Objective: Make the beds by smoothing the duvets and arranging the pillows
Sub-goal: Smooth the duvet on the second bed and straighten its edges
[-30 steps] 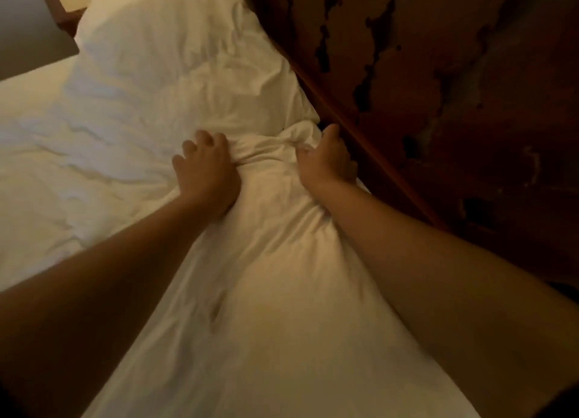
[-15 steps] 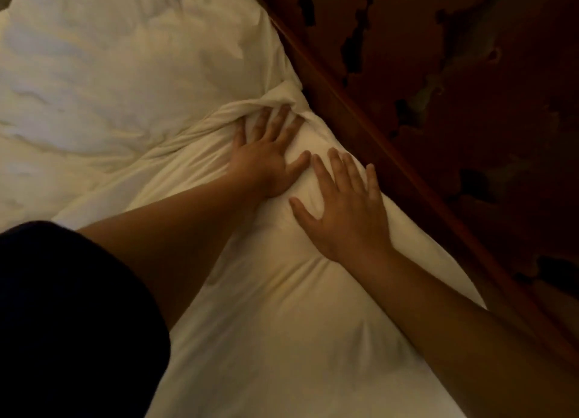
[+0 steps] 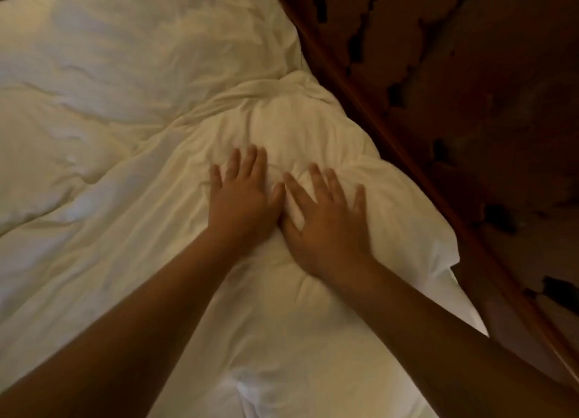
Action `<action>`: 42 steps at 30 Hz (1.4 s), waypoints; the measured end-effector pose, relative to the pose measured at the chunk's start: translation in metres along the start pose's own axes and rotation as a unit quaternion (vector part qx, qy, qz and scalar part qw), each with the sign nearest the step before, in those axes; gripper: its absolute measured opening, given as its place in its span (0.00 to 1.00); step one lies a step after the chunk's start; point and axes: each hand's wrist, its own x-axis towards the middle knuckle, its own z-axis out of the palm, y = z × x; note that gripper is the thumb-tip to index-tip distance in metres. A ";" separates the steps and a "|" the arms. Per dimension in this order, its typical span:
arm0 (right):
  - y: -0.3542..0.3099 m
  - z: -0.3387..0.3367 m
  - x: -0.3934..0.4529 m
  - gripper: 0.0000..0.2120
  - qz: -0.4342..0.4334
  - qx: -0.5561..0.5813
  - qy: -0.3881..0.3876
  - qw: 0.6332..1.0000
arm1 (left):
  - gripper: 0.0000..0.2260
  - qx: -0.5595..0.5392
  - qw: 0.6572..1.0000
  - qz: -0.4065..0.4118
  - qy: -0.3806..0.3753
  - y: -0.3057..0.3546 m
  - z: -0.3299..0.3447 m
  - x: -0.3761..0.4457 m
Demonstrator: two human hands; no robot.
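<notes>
Two hands lie flat, fingers spread, grasping nothing: left hand point(image 3: 242, 198) and right hand point(image 3: 329, 226) press the white pillow point(image 3: 313, 129) beneath their palms, thumbs touching; half a second earlier they lay staggered, left ahead; duvet point(image 3: 94, 135) leftward; wooden headboard point(image 3: 438, 104) rightward.

i can't see my palms: the left hand point(image 3: 241, 203) and right hand point(image 3: 326, 226) lie backs up on the pillow point(image 3: 307, 129), and their fingertips are smeared by motion blur. both forearms run out of the bottom edge. the pillow's near end is cut off there too. the duvet point(image 3: 94, 135) runs past the left and top edges. the dim wooden headboard point(image 3: 438, 104) leaves the right edge; its dark patches i can't identify.
</notes>
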 end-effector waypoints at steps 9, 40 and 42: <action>0.073 0.045 -0.028 0.46 0.108 0.016 0.053 0.993 | 0.37 0.057 0.986 -0.138 -0.079 -0.123 0.066 -0.069; 0.023 -0.007 0.000 0.31 -0.085 0.094 0.187 0.974 | 0.12 -0.074 0.959 -0.253 0.102 -0.026 -0.035 -0.026; -0.014 0.000 0.048 0.30 -0.150 0.059 0.144 0.976 | 0.20 -0.085 0.968 -0.205 0.119 -0.017 -0.035 -0.002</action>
